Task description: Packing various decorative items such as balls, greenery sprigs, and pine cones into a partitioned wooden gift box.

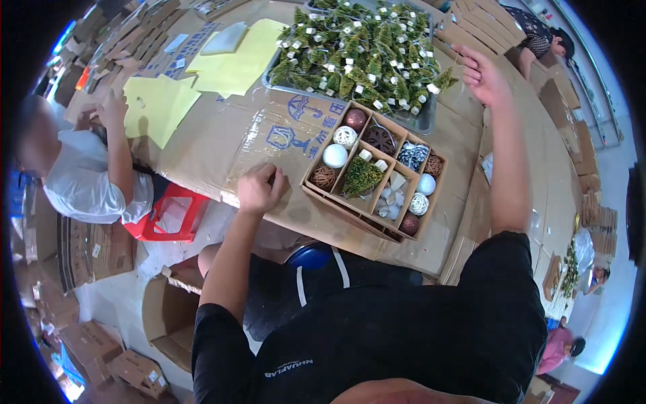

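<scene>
My right hand (481, 77) is raised at the right edge of a metal tray (422, 122) heaped with small green bottle-brush trees (356, 50) on white square bases. Thumb and fingers are pinched on a thin loop, from which one little tree (444, 79) hangs by the tray's rim. My left hand (261, 188) rests with curled fingers on the cardboard-covered table, apparently around nothing. Between the hands stands a divided cardboard box (313, 191). Its cells hold white balls (334, 156), brown twig balls (324, 178), a pine cone (412, 155), white-grey pieces (390, 202) and green trees (362, 176).
Yellow sheets (161, 108) and a pale pad (225, 38) lie at the far left. A person in a white shirt (94, 168) sits left, near a red stool (171, 215). Stacked cardboard (481, 27) borders the tray's far right. An open carton (168, 316) stands below, left.
</scene>
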A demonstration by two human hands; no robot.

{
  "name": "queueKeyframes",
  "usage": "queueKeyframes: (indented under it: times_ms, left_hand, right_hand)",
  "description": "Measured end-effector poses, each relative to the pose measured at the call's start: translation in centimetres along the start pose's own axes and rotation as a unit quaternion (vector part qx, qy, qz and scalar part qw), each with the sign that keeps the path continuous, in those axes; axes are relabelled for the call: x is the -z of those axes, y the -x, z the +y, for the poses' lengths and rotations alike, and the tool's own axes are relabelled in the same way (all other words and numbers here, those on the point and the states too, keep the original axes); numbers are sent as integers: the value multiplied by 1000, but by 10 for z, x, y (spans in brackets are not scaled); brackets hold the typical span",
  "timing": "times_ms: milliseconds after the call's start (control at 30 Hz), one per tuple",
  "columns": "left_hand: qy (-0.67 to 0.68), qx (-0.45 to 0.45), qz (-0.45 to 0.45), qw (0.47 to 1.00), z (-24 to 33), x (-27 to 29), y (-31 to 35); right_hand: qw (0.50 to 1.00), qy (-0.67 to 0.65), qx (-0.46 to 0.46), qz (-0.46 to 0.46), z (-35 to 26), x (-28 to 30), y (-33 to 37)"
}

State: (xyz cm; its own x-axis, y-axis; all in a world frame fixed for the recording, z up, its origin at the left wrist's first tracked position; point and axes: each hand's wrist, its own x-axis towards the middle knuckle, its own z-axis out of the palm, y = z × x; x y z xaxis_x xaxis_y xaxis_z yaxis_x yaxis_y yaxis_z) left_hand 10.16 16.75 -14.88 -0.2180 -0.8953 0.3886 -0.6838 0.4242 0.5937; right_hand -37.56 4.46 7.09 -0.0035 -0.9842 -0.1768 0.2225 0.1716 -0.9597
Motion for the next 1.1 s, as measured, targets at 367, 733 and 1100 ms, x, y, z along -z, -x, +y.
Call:
queueKeyframes:
  times_ms: [367, 733, 1100]
  left_hand:
    - [422, 175, 87, 885, 66, 21, -21]
    - [383, 84, -47, 919, 224, 97, 1]
    - [128, -103, -39, 986, 224, 77, -4]
  right_hand:
    - [928, 232, 114, -268, -25, -165, 127]
    - [936, 163, 170, -263, 22, -208, 224]
    - [846, 367, 383, 50, 91, -199, 255]
